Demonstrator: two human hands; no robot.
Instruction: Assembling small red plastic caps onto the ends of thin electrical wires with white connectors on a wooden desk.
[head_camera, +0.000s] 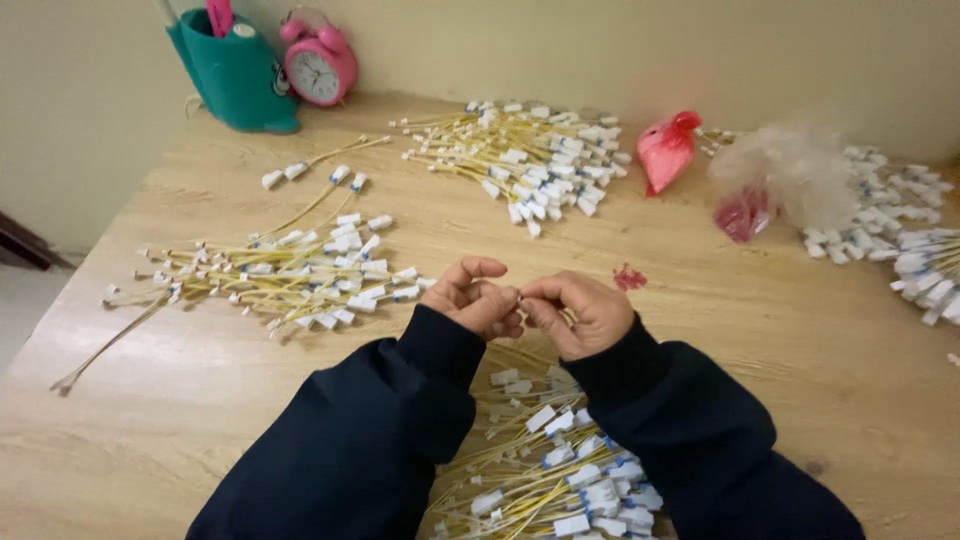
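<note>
My left grip (478, 297) and right grip (580, 310) pinch one thin cable (568, 318) between them, above the near pile (545, 470).

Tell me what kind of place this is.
Probably a home desk used for piecework: a wooden table against a wall, a pink alarm clock, and piles of yellow cables with white tags.

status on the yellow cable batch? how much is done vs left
Done, apparently: tagged yellow cables in piles at far centre and left. In hand: left hand and right hand pinch something small together. Left: loose white tags at right; the near pile could be either.
</note>
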